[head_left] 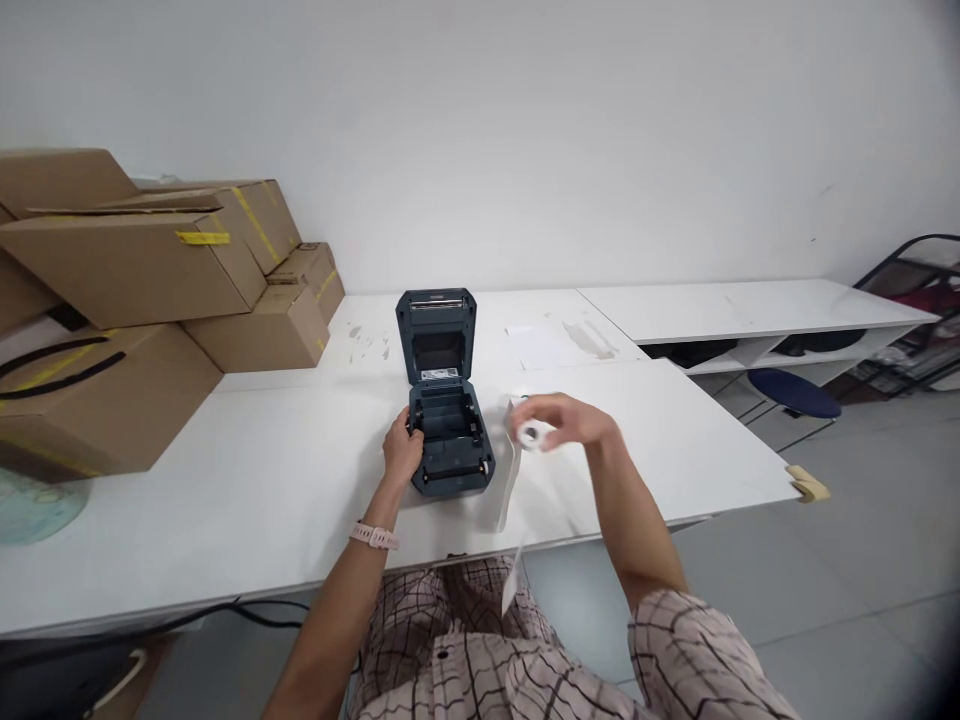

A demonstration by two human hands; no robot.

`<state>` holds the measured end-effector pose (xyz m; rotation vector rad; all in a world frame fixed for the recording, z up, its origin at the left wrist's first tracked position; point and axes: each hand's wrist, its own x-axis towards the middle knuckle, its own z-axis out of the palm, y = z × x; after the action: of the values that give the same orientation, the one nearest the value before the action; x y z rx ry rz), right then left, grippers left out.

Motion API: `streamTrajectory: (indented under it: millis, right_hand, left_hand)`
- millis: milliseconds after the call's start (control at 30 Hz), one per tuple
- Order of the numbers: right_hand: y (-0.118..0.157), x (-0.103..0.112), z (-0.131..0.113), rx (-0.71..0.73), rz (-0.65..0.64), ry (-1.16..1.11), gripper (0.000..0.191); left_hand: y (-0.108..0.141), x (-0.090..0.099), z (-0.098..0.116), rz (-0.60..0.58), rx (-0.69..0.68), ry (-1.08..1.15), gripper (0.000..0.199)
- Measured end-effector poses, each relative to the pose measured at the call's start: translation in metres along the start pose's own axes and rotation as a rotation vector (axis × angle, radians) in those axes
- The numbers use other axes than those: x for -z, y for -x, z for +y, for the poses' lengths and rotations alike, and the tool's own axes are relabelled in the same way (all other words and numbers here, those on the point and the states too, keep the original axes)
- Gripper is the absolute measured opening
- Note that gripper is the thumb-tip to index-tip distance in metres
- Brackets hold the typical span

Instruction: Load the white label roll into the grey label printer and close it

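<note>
A dark printer-like device [450,440] stands on the white table [300,500] with its lid raised and its inner bay showing. My left hand [403,447] is closed on the left side wall of the device. To the right of it, my right hand [562,422] grips a small white roll [531,434] from above, its round end turned toward me. Beside the device, a long white strip [511,485] lies toward the front edge, and a narrow white piece [511,588] hangs below that edge.
Cardboard boxes [135,265] are piled at the left. A flat white sheet [536,345] lies behind my right hand. Shelving [750,310] and a blue stool [795,392] are at the right. Black cables [259,612] run under the front edge.
</note>
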<state>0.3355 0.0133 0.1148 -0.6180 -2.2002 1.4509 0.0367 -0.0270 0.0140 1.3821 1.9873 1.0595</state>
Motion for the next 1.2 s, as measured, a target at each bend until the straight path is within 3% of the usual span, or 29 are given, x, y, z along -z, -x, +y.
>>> streamTrajectory:
  millis: [100,167,333,467,567,700,833,933,1067,1200]
  right_hand:
    - [0.069,0.006,0.024,-0.122,0.259,-0.083,0.049]
    - [0.09,0.0,0.048,-0.206,0.376,-0.071,0.048]
    - [0.085,-0.026,0.11,-0.288,0.538,-0.178,0.059]
    - [0.086,-0.017,0.129,-0.223,0.518,-0.203,0.078]
    - [0.081,0.007,0.126,-0.207,0.454,-0.156,0.085]
    - [0.04,0.031,0.123,-0.23,0.357,-0.109,0.086]
    - [-0.003,0.036,0.129,-0.283,0.219,-0.193,0.077]
    - [-0.013,0.036,0.125,-0.272,0.21,-0.239,0.068]
    - [-0.021,0.036,0.086,-0.111,0.164,-0.275,0.072]
    - [-0.062,0.025,0.029,0.032,-0.059,0.07,0.066]
  left_hand:
    - [-0.001,-0.003,-0.003,0.016,0.02,0.011,0.06]
    - [-0.002,-0.004,-0.005,0.028,0.019,0.021,0.06]
    - [-0.004,-0.005,-0.007,0.056,0.035,0.029,0.059]
    - [-0.004,-0.004,-0.006,0.047,0.04,-0.036,0.057]
    - [-0.006,-0.005,-0.008,0.061,0.031,-0.056,0.059]
    - [-0.009,-0.008,-0.013,0.08,0.01,-0.017,0.061]
    - [-0.012,-0.011,-0.021,0.081,-0.004,0.042,0.062]
    - [-0.014,-0.013,-0.025,0.084,0.003,0.064,0.061]
    - [-0.013,-0.013,-0.024,0.086,0.005,0.083,0.06]
    - [-0.009,-0.016,-0.023,0.095,0.035,0.212,0.06]
